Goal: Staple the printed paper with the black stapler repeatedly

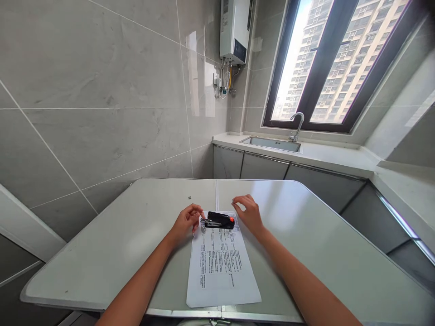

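Observation:
A black stapler (219, 220) with an orange-red patch at its right end lies across the upper part of a printed sheet of paper (222, 290). Its metal magazine (211, 222) shows along the near side, towards the left end. Beside that left end is my left hand (189, 221), fingers loosely bent and apart; one fingertip reaches the stapler or stops just short of it. To the upper right of the stapler, my right hand (248, 212) is raised with thumb and index finger pinched. Whatever lies in that pinch is too small to name.
A tiny grey piece (189, 197) rests on the white folding table (112, 253) beyond my left hand. A seam divides the tabletop. Behind are a counter (326, 156) with a sink (272, 143) and tap (298, 127), and a tiled wall at left.

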### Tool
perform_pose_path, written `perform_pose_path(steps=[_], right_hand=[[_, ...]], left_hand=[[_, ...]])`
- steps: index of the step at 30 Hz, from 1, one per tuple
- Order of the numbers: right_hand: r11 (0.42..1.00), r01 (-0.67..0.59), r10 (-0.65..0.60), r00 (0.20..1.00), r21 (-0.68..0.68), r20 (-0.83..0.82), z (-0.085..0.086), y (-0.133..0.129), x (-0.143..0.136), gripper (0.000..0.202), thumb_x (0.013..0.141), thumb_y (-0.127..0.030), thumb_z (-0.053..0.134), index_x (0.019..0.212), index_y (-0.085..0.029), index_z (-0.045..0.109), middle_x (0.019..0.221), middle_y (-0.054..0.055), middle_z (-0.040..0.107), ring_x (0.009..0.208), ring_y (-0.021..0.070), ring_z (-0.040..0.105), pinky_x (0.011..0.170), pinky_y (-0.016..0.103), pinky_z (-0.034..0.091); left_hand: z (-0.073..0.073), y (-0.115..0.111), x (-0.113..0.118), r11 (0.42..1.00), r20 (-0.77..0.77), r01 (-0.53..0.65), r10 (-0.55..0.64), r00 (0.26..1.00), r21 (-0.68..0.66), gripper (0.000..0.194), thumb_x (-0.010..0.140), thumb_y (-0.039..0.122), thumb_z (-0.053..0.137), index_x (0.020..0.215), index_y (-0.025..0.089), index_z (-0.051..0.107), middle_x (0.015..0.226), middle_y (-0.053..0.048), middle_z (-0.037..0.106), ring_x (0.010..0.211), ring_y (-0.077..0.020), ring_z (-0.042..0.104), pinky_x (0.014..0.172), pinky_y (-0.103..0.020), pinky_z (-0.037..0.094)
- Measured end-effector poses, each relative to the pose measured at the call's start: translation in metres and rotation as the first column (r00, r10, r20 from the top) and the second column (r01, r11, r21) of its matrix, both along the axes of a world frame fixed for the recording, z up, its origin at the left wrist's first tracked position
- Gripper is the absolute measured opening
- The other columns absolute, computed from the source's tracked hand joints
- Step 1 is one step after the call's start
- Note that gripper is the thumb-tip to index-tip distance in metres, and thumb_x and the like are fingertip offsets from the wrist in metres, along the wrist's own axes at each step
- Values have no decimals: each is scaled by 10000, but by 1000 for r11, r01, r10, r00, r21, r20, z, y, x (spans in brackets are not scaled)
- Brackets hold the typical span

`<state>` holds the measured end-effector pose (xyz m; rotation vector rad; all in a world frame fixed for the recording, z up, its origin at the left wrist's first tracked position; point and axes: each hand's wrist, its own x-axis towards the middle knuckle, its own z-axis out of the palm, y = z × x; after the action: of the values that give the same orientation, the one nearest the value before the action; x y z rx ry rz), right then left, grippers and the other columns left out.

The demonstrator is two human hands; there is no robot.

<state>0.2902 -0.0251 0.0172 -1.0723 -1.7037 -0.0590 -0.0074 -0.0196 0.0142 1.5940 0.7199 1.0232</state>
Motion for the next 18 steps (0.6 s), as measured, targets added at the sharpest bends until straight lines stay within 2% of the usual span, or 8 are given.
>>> perform_pose_path(steps=[2, 3, 6, 9, 10, 13, 15, 18], right_hand=[[976, 160, -160, 987, -149, 14, -11, 15, 29, 141, 890, -229, 607, 805, -237, 720, 871, 56, 758, 845, 247, 638, 809, 390, 496], [941, 230, -226, 973, -247, 47, -18, 21, 41, 141, 865, -242, 609, 798, -233, 734, 847, 61, 752, 819, 249, 638, 795, 383, 489], [808, 367, -335, 930, -461, 154, -40, 34, 69, 174, 820, -288, 617, 810, -218, 776, 798, 73, 730, 753, 240, 638, 772, 363, 469], [767, 382, -331, 924, -515, 192, -53, 40, 79, 203, 814, -322, 618, 816, -217, 792, 788, 72, 723, 761, 238, 641, 758, 348, 459], [769, 378, -325, 926, -516, 194, -55, 40, 79, 207, 816, -327, 617, 816, -217, 792, 787, 72, 722, 780, 242, 643, 757, 346, 458], [778, 369, -306, 930, -509, 205, -57, 41, 77, 218, 839, -336, 603, 836, -220, 788, 844, 79, 737, 877, 262, 638, 782, 349, 463], [790, 353, -278, 935, -501, 221, -57, 41, 76, 230, 869, -339, 586, 861, -225, 786, 945, 79, 752, 933, 264, 627, 818, 352, 468], [805, 342, -248, 936, -486, 249, -59, 41, 75, 247, 907, -329, 576, 954, -219, 793, 1116, 85, 742, 1007, 270, 604, 878, 366, 460]], left_hand=[[-5, 9, -3, 969, -161, -209, 228, 960, 129, 300, 974, 487, 593, 962, 189, 623, 864, -30, 678, 587, -104, 504, 553, -232, 413], [-7, 15, -5, 932, -243, -290, 340, 909, 218, 266, 973, 443, 584, 906, 189, 629, 810, -18, 661, 628, -121, 522, 595, -241, 425], [-12, 36, -14, 834, -420, -381, 536, 732, 399, 192, 972, 324, 523, 880, 200, 637, 777, -14, 657, 709, -156, 569, 692, -276, 460], [-17, 61, -24, 813, -604, -294, 574, 553, 503, 178, 957, 223, 487, 946, 192, 662, 927, -62, 703, 846, -192, 640, 792, -311, 508], [-19, 69, -26, 810, -622, -281, 579, 527, 516, 190, 952, 203, 488, 976, 182, 675, 997, -89, 707, 929, -215, 650, 844, -331, 516], [-26, 89, -28, 803, -650, -252, 588, 481, 541, 304, 944, 189, 508, 1199, 146, 667, 1306, -169, 648, 1245, -280, 580, 1050, -406, 468], [-31, 97, -27, 806, -668, -227, 584, 461, 547, 407, 958, 194, 491, 1341, 132, 615, 1466, -186, 570, 1384, -296, 499, 1135, -438, 408], [-36, 97, -24, 812, -691, -188, 573, 441, 553, 418, 989, 196, 444, 1365, 156, 624, 1489, -156, 584, 1419, -286, 488, 1167, -442, 371]])
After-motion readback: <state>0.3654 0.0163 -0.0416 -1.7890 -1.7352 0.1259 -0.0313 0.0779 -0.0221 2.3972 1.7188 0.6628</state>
